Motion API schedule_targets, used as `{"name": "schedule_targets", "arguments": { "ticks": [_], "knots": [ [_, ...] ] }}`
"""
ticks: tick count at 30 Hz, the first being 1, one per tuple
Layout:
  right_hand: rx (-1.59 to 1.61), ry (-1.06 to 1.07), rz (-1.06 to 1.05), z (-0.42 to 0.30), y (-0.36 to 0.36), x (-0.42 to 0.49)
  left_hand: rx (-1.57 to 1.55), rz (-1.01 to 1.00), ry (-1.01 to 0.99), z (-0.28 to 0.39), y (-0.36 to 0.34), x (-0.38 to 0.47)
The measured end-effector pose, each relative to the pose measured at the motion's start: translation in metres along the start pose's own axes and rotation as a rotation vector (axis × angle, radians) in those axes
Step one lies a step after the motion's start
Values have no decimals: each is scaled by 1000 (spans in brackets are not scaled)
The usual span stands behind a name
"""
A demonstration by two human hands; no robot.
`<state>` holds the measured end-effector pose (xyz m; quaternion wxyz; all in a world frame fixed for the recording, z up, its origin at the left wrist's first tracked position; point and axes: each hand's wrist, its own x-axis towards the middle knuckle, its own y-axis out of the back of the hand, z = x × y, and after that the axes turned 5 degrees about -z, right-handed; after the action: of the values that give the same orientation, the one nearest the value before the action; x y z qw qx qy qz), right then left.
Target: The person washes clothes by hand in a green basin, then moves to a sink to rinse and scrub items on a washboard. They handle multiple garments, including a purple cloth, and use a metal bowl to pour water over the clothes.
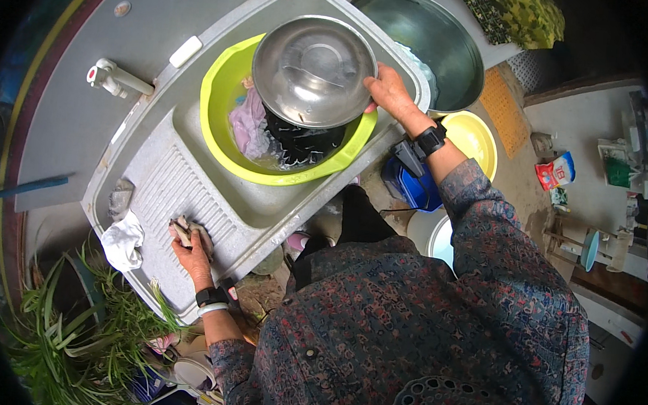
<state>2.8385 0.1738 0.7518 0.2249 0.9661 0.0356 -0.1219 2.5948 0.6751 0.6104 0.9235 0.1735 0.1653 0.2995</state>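
My right hand (391,92) grips the rim of a round stainless steel basin (310,62). The basin is over a lime-green plastic tub (209,123), hiding part of its inside. Wet laundry lies in water in the tub: a pale lilac cloth (249,124) and a black fabric (300,142). On the ribbed washboard (160,192) of the stone-like laundry sink (256,218), my left hand (193,258) holds a bunched greyish-beige cloth (205,238). Left of that hand, a white cloth (124,240) drapes over the sink's edge.
A white tap (123,76) and a white soap-like block (186,51) are on the sink's back edge. A large metal tub (450,54) with water adjoins the right side. A yellow basin (475,139) and blue bucket (414,180) stand lower. Leafy plants (65,331) crowd the left.
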Motion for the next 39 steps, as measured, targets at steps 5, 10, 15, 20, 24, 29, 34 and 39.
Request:
{"name": "schedule_targets", "arguments": {
  "ticks": [5,10,15,20,24,29,34,39],
  "knots": [
    [14,0,5,-6,-4,-2,46,-1,-5,-1,1,0],
    [75,16,7,-5,-9,-2,48,-2,2,0,1,-1],
    [120,23,6,-2,-10,-2,-15,0,5,2,0,-3],
    [108,26,16,-3,-10,0,13,-1,4,5,-1,-4],
    [85,28,10,-9,-11,4,48,21,-7,5,-1,-4],
    [83,46,-27,-26,-19,5,61,27,-40,4,-2,-4],
    [54,53,-107,-51,-36,1,2,14,-34,14,-3,-9],
    [48,110,-225,-69,-66,-3,-76,-79,101,31,8,-27]
  ]
}}
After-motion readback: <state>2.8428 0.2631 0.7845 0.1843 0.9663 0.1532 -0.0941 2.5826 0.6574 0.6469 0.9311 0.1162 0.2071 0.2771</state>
